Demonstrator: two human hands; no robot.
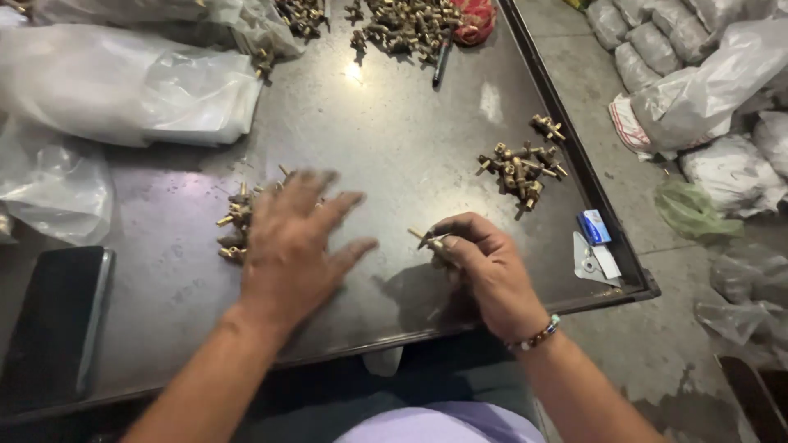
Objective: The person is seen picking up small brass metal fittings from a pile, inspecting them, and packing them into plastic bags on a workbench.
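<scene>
1. On the dark metal desk (394,139), my left hand (291,246) hangs flat with fingers spread and slack, gripping nothing, over the near pile of brass fittings (234,226) at about 9 o'clock from centre. It is blurred, so exact contact I cannot tell.
2. My right hand (484,271) is pinched shut on one small brass fitting (431,240), at 5 o'clock from centre, just above the desk surface.
3. Risk: the pinched piece is small and held by the fingertips only; I judge a slip would send it rolling toward the near edge and off onto my lap or the floor.
4. Risk: a careless sweep of the left hand could scatter the near pile; pieces could slide toward the black phone (53,324) at 8 o'clock.
5. A second brass pile (521,168) sits at 2 o'clock, close to the desk's raised right rim. Mixing the two piles looks possible if parts get pushed across.
6. Clear plastic bags (123,82) at 10 o'clock lie near the left pile; loose fittings could vanish under them.
7. Small blue packet (594,226) at 4 o'clock is well apart from my hands.
</scene>
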